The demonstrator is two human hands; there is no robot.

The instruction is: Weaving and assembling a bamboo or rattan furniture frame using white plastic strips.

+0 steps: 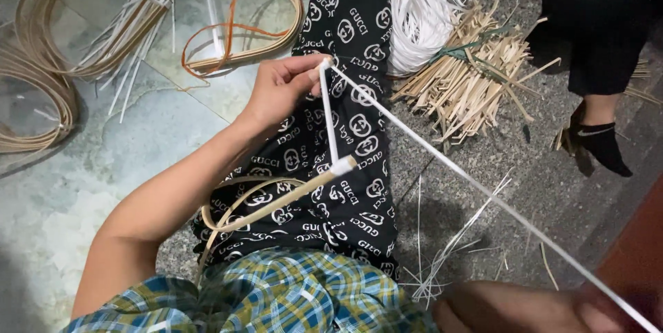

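Left hand (280,88) is pinched shut on a white strip (483,191) at the top of its bend, just above the stick. Right hand (525,309), low and well to the right of the stick, is closed around the far run of the same strip and seems to pull it taut; the frame edge cuts that hand, so the grip is only partly seen.

Judging by this, the work is at the wrapping step: the strip is being wound round the tip of a tan stick (276,205) that lies across the lap. The next move would call for keeping tension with the right hand while the left guides the turn snugly beside the wraps already laid.

The strip is long, flat, thin and glossy white, running from the stick's tip up to the left hand, then diagonally down to the right. The wrapped tip (343,165) shows a short white band. The stick is pale, slim and slightly curved.

A bundle of straw offcuts (469,77) lies on the floor up and right of the stick.
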